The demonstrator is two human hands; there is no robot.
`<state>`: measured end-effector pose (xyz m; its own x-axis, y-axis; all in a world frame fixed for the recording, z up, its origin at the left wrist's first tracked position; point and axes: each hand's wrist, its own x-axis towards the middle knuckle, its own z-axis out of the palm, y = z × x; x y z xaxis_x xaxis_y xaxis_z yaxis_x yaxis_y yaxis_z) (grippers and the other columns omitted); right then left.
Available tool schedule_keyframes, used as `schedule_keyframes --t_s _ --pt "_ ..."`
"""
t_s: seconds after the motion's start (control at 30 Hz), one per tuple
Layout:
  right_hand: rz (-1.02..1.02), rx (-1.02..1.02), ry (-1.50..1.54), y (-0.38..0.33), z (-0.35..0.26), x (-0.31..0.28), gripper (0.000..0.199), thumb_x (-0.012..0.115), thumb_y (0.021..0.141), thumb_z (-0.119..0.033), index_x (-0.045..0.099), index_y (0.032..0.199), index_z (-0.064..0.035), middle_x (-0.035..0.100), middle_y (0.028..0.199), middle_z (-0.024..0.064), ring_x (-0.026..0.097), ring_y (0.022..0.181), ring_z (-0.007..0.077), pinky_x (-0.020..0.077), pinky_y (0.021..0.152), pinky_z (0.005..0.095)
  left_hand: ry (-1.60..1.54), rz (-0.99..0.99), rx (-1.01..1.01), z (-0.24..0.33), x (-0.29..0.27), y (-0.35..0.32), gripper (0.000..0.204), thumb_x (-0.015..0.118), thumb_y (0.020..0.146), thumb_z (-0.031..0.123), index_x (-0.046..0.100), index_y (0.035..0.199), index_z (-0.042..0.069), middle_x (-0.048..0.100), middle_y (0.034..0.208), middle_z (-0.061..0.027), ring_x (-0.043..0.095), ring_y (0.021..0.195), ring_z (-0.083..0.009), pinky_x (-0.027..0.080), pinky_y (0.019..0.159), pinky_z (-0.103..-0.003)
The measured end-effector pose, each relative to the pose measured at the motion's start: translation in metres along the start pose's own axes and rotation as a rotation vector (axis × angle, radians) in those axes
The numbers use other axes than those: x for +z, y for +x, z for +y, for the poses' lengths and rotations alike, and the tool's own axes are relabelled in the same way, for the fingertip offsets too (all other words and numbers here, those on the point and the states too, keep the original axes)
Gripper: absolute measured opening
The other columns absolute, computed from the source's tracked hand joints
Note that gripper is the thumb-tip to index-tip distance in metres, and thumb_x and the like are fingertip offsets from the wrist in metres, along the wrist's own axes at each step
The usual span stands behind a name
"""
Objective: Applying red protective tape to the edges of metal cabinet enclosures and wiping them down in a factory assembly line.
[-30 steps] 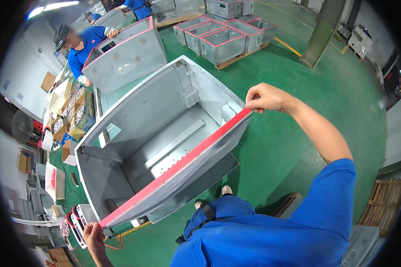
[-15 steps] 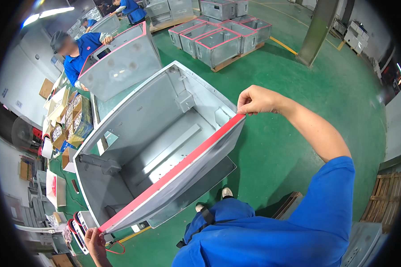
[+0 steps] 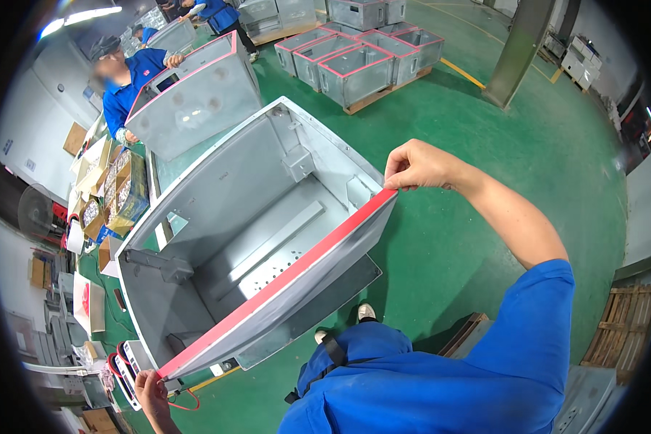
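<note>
A large grey open-topped metal cabinet box (image 3: 213,184) stands before me, tilted across the view. A strip of red tape (image 3: 296,269) runs along its near rim, from one corner to the other. My right hand (image 3: 418,165) is closed in a pinch at the far right end of the tape, by the rim's corner. At the near left corner, my left hand (image 3: 150,396) pinches the other end. Inside the box are brackets and a floor panel with small holes (image 3: 271,273).
Beyond it, a person in blue (image 3: 126,76) handles another grey box with red edging (image 3: 195,98). Open cartons of small parts (image 3: 123,188) line the left bench. Several red-edged boxes (image 3: 354,76) sit on a pallet at the back, near a pillar (image 3: 517,58).
Both my hands keep their pinch at the two ends of the tape, almost unmoved. The other person's head and the box they handle have shifted slightly.
</note>
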<state>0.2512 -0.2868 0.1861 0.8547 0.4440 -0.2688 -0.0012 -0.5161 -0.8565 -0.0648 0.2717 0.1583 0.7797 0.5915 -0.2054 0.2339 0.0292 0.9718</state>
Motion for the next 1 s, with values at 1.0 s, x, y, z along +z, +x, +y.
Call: schedule_keyframes --t_s 1.0 --pt "0.000 -0.040 0.025 0.0010 0.0045 -0.0012 0.012 0.067 0.070 -0.010 0.060 0.070 -0.0006 0.058 0.063 0.0036 0.052 0.056 0.0072 0.0412 0.051 0.0209 -0.012 0.028 0.018 -0.0026 0.0007 -0.0010 0.009 0.059 0.080 0.009 0.050 0.076 0.008 0.054 0.069 -0.0005 0.045 0.047 -0.0022 0.028 0.034 -0.012"
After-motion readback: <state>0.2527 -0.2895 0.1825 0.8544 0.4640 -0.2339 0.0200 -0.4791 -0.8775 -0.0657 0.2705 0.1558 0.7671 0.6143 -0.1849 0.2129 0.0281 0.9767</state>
